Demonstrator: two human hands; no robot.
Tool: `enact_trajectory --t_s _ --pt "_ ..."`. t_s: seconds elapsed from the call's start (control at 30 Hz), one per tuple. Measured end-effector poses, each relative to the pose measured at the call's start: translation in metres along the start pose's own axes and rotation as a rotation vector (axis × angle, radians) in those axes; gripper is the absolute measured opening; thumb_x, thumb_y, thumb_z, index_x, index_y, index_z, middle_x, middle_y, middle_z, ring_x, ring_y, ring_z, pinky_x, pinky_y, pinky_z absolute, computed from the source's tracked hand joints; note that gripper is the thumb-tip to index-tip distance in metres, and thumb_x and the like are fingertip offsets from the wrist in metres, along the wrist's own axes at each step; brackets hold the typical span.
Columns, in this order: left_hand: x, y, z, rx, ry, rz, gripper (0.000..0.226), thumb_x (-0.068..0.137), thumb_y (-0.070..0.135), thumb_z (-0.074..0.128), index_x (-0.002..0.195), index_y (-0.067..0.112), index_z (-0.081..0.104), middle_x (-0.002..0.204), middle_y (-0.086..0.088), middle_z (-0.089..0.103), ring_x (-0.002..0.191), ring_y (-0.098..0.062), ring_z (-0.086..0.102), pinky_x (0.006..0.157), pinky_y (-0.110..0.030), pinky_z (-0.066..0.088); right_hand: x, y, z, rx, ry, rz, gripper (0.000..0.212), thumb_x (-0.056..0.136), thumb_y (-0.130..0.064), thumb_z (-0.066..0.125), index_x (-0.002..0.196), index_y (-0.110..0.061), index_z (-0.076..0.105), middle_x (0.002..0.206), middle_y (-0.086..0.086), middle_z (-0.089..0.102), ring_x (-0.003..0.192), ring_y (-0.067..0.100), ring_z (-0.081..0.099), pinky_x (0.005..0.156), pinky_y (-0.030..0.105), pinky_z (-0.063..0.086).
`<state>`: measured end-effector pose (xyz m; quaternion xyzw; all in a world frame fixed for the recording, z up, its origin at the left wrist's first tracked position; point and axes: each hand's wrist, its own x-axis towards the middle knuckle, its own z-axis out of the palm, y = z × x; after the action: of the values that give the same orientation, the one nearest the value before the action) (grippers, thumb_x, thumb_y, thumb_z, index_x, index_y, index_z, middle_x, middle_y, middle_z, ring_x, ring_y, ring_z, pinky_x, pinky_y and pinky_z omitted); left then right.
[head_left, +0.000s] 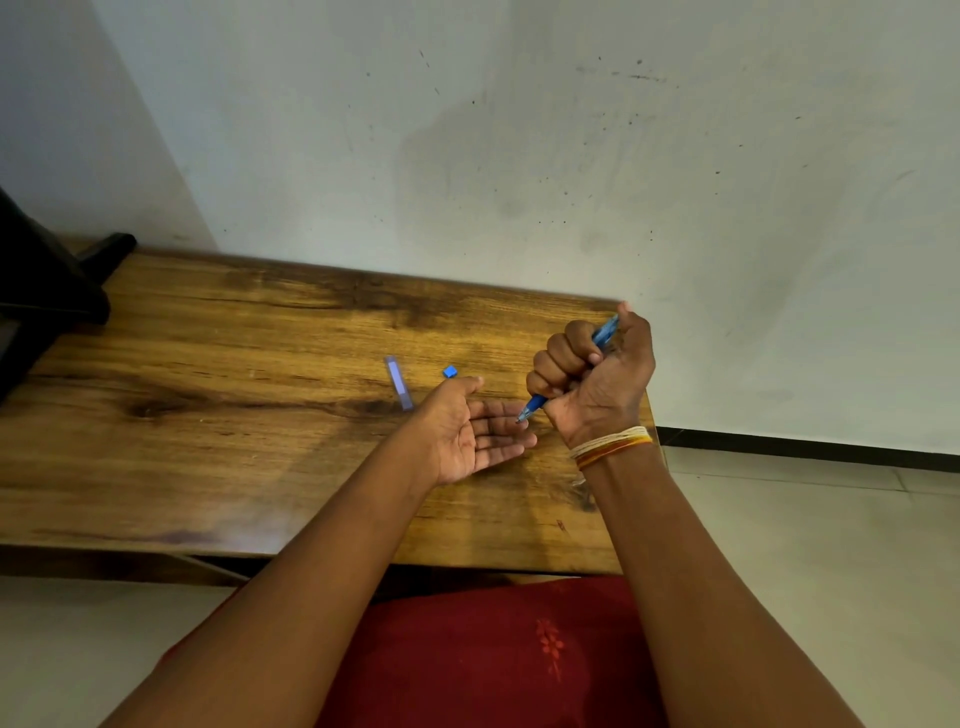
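My right hand (587, 374) grips a blue pen (535, 402) in a fist, tip pointing down and to the left. The pen's tip touches or hovers just over the fingers of my left hand (467, 431), which lies palm up with straight fingers above the wooden table (234, 415). A clear pen cap or tube (399, 382) lies on the table to the left of my left hand. A small blue piece (450, 371) sits just beyond my left thumb. Coloured threads (613, 444) circle my right wrist.
The table stands against a white wall (519, 156). A dark object (47, 280) sits at the table's far left corner. Tiled floor (805, 545) lies to the right of the table. Red cloth (493, 654) covers my lap below the near edge.
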<state>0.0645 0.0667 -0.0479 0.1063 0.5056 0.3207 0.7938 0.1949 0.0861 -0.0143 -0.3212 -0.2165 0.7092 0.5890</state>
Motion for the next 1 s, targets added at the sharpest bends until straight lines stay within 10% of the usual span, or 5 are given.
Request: enact_trajectory --t_s 1.0 --pt "-0.004 -0.001 0.006 -0.089 0.025 -0.005 0.044 0.098 0.035 0.04 0.089 -0.003 0.059 0.062 -0.02 0.07 0.057 -0.032 0.071 0.058 -0.042 0.059 -0.008 0.003 0.028 -0.241 -0.105 -0.084 0.05 0.082 -0.051 0.031 0.041 -0.021 0.026 0.037 -0.007 0.017 0.04 0.013 0.004 0.046 0.023 0.004"
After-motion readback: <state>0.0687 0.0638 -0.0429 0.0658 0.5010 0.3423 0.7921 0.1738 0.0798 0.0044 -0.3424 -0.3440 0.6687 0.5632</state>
